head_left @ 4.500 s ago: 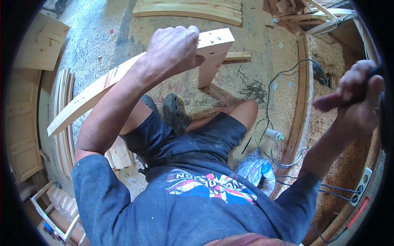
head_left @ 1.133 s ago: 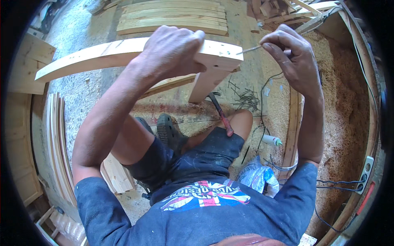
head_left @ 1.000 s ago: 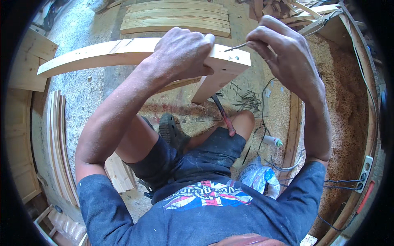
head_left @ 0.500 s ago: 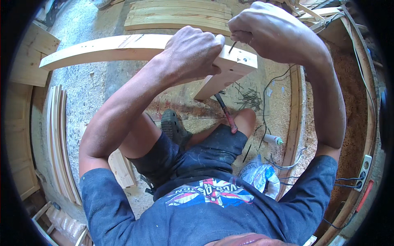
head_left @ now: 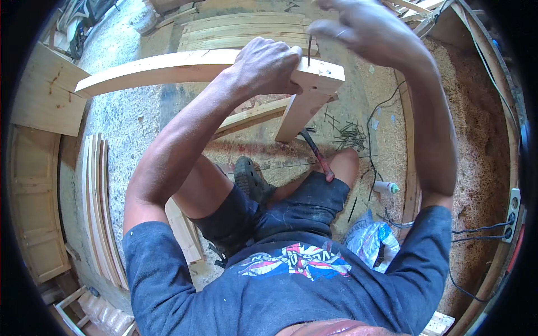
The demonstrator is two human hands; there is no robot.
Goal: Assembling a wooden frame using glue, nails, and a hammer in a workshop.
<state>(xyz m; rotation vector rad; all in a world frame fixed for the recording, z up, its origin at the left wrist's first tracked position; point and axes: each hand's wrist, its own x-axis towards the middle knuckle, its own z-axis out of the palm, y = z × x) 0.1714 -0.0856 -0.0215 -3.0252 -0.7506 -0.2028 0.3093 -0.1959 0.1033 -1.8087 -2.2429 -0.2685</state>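
Observation:
My left hand (head_left: 266,67) is wrapped around a curved pale wooden beam (head_left: 157,66) close to its right end. A shorter wooden piece (head_left: 302,115) joins the beam there and slants down towards me. From the top face of that end a thin dark nail (head_left: 309,49) sticks up, roughly upright. Just right of and above the nail is my right hand (head_left: 356,28), slightly blurred, with thumb and fingers apart and nothing seen in it. A hammer (head_left: 319,157) leans with its handle end on my thigh, its head partly hidden behind the shorter piece.
Loose nails (head_left: 351,135) lie in a pile on the dusty floor. Wooden slats (head_left: 241,31) are stacked beyond the beam, others (head_left: 101,207) to the left. A bottle (head_left: 385,187), a plastic bag (head_left: 372,241) and a black cable (head_left: 372,123) are on the right, by a sawdust-filled trough (head_left: 465,134).
My right hand has come off the nail, moving up and opening its fingers. The nail now stands more upright on its own. My left hand keeps its hold; the view has shifted slightly.

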